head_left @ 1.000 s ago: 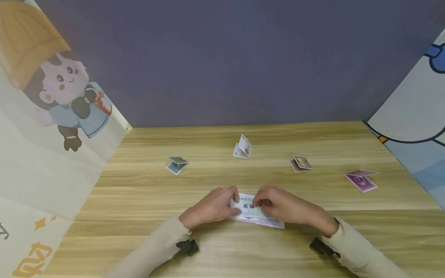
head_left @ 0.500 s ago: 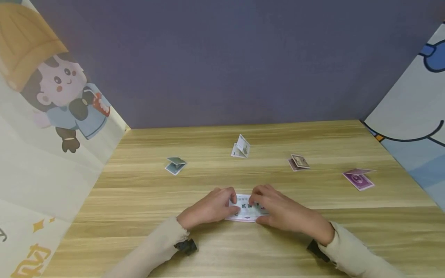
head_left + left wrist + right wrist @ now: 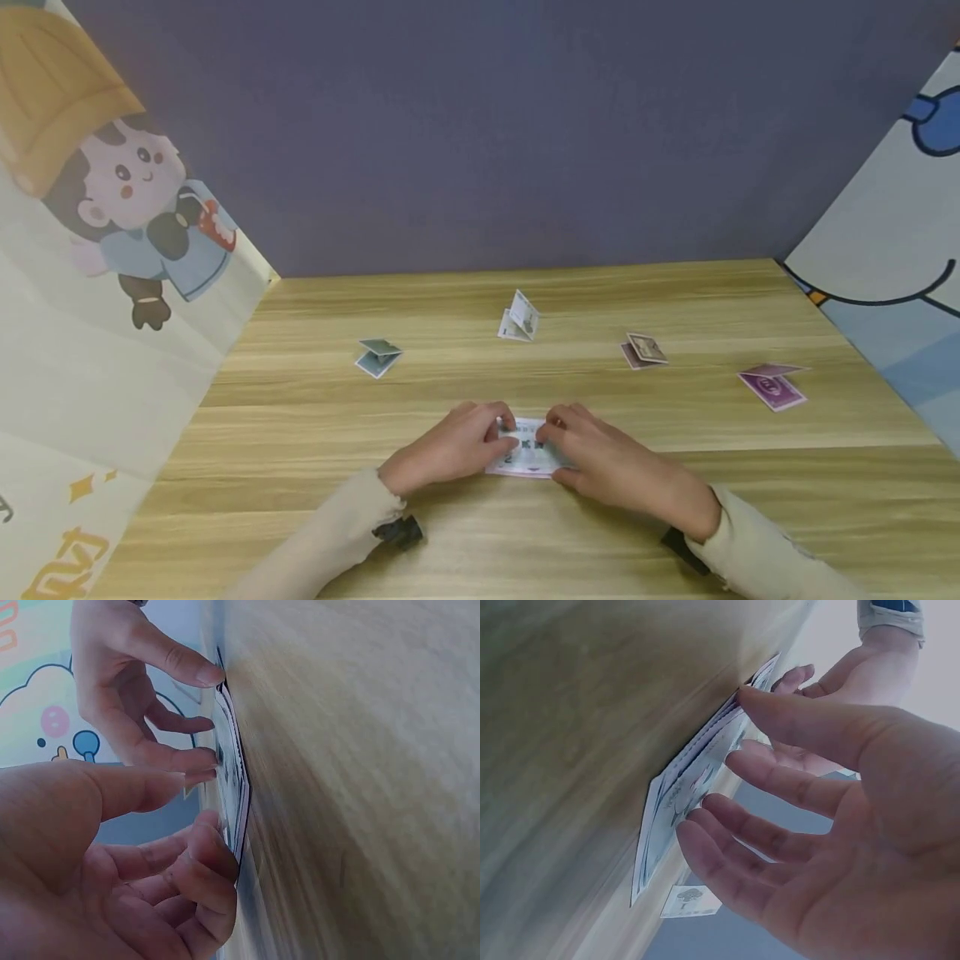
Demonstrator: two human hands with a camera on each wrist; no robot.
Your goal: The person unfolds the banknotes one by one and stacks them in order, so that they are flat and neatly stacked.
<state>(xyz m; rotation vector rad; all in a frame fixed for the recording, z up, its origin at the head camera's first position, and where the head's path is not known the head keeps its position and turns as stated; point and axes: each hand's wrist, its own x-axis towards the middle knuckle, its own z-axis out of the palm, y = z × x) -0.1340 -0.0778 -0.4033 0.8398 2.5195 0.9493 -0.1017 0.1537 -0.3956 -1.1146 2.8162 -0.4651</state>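
A small stack of paper banknotes (image 3: pixel 529 458) lies flat on the wooden table in the head view, a pale green note over a pinkish one. At its left end is my left hand (image 3: pixel 457 446), with bent fingers touching the notes and the thumb over the top one. My right hand (image 3: pixel 618 467) covers the right end. In the right wrist view its loosely bent fingertips (image 3: pixel 694 832) touch the top note, and the thumb lies at the stack's near edge. Several layered edges of the stack (image 3: pixel 237 765) show in the left wrist view.
Folded notes stand half open farther back: a green one (image 3: pixel 378 358), a white one (image 3: pixel 520 317), a brown one (image 3: pixel 643 351) and a purple one (image 3: pixel 772 387). Beyond the table (image 3: pixel 285 417) rises a dark wall (image 3: pixel 480 142). Cartoon-printed panels flank both sides.
The pink note that jutted out at the lower right now lies almost even with the top one. My right hand has shifted its thumb down to the near edge; my left hand has barely moved.
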